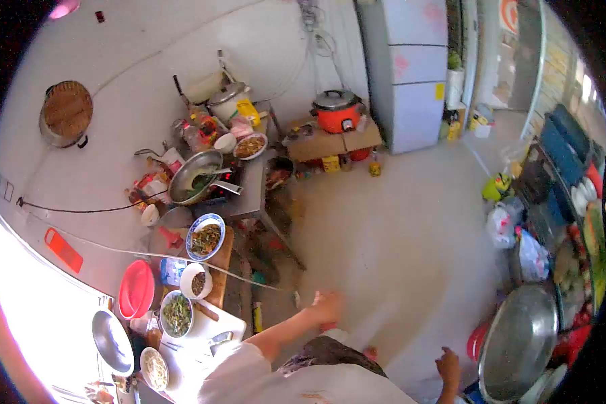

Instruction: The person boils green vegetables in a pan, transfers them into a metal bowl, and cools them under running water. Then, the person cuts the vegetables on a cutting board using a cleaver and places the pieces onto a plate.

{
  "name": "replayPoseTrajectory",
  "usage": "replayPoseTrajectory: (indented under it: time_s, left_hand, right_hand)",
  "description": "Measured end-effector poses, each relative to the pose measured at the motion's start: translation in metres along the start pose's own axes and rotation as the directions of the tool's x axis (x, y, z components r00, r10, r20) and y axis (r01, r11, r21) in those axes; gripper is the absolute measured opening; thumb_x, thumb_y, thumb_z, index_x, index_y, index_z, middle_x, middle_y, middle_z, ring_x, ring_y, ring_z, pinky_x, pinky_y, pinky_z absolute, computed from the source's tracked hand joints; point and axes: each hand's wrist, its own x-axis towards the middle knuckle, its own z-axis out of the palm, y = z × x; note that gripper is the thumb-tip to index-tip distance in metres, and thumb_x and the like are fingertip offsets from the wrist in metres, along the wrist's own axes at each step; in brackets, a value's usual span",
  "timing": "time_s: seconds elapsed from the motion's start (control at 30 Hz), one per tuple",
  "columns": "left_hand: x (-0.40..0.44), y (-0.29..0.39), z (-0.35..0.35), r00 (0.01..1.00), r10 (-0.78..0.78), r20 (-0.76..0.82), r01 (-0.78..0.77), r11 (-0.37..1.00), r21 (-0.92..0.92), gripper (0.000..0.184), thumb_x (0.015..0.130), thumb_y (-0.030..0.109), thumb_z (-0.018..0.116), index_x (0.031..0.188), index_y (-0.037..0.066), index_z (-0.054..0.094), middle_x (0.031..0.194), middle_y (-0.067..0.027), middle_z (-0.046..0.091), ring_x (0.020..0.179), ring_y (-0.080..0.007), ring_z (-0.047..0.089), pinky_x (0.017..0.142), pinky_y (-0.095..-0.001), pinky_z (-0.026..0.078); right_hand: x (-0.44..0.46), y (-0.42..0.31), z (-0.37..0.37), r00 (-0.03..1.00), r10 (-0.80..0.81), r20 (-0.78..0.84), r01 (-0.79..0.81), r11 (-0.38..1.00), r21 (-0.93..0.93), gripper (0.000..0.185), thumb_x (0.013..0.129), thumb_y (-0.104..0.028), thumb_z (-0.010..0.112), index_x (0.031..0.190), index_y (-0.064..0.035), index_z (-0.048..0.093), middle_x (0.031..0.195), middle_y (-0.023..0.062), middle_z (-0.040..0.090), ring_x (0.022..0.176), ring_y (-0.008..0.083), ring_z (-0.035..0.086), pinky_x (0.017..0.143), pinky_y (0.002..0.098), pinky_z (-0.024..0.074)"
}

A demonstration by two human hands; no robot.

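Note:
My left hand (326,308) is stretched out over the floor, right of the worktable, and smeared by motion. Its fingers cannot be made out, and it touches nothing that I can see. Low on the right, my right hand (448,367) hangs with fingers loosely apart and nothing in them. The nearest thing to it is a large metal basin (518,343). Left of my left arm, a white cutting board (212,323) carries a cleaver (221,339). Beside the board stand a bowl of chopped greens (177,315) and a white bowl of dark food (196,281).
A wok (195,176) rests on a cooker at the metal table (252,195). Behind it are an orange rice cooker (337,111) and a fridge (417,81). Plastic bags (501,227) and racks line the right side. A cable (202,259) crosses the left counter.

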Motion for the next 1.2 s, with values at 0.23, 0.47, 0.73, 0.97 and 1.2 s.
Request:
replayPoseTrajectory:
  time_s: [0.23,0.47,0.73,0.97,1.2]
  left_hand:
    - [0.047,-0.051,-0.036,0.858,0.073,-0.508,-0.226,0.942,-0.247,0.036,0.080,0.020,0.057,0.114,0.009,0.057,0.128,-0.0173,0.048,0.112,-0.0344,0.053,0.090,-0.0542,0.042]
    - [0.008,-0.194,-0.064,0.835,-0.352,-0.423,0.003,0.771,-0.636,0.020,0.081,0.022,0.054,0.088,0.005,0.063,0.089,-0.0153,0.065,0.087,-0.0369,0.062,0.078,-0.0452,0.050]
    - [0.044,-0.283,-0.053,0.588,-0.715,-0.378,0.016,0.478,-0.878,0.016,0.077,0.018,0.058,0.078,0.002,0.062,0.075,-0.0190,0.062,0.072,-0.0380,0.061,0.066,-0.0439,0.050]
    - [0.052,-0.321,-0.072,0.467,-0.881,0.084,0.165,-0.006,-0.986,0.019,0.077,0.021,0.061,0.080,0.003,0.064,0.072,-0.0133,0.065,0.067,-0.0224,0.064,0.062,-0.0381,0.050]
    - [-0.015,-0.333,-0.087,-0.214,-0.878,0.428,-0.443,-0.303,-0.843,0.008,0.084,0.006,0.058,0.080,0.000,0.057,0.065,-0.0052,0.058,0.058,-0.0138,0.057,0.052,-0.0309,0.047]
  right_hand:
    - [0.104,0.146,0.124,0.964,-0.256,0.068,0.264,0.931,-0.252,0.053,0.062,-0.017,0.076,0.111,-0.0070,0.061,0.085,0.0131,0.067,0.079,0.0302,0.065,0.072,0.0407,0.0529]
    - [0.228,-0.102,0.050,0.918,-0.261,0.299,0.342,0.901,-0.266,0.032,0.068,-0.019,0.073,0.097,-0.0069,0.069,0.090,0.0082,0.070,0.076,0.0218,0.068,0.073,0.0339,0.0546]
    - [0.410,-0.300,0.028,0.793,-0.458,0.401,0.431,0.888,0.161,0.025,0.074,0.002,0.061,0.099,0.0011,0.063,0.075,0.0116,0.068,0.066,0.0201,0.066,0.061,0.0306,0.0553]
    - [0.541,-0.604,-0.001,0.604,-0.746,0.281,0.658,0.665,0.353,0.018,0.079,0.000,0.064,0.096,-0.0003,0.063,0.077,0.0079,0.066,0.069,0.0141,0.064,0.061,0.0279,0.0509]
    - [0.443,-0.879,0.014,-0.060,-0.883,0.466,0.739,0.274,0.615,0.023,0.086,-0.008,0.065,0.108,-0.0033,0.060,0.084,0.0027,0.060,0.070,0.0090,0.060,0.062,0.0241,0.0497]
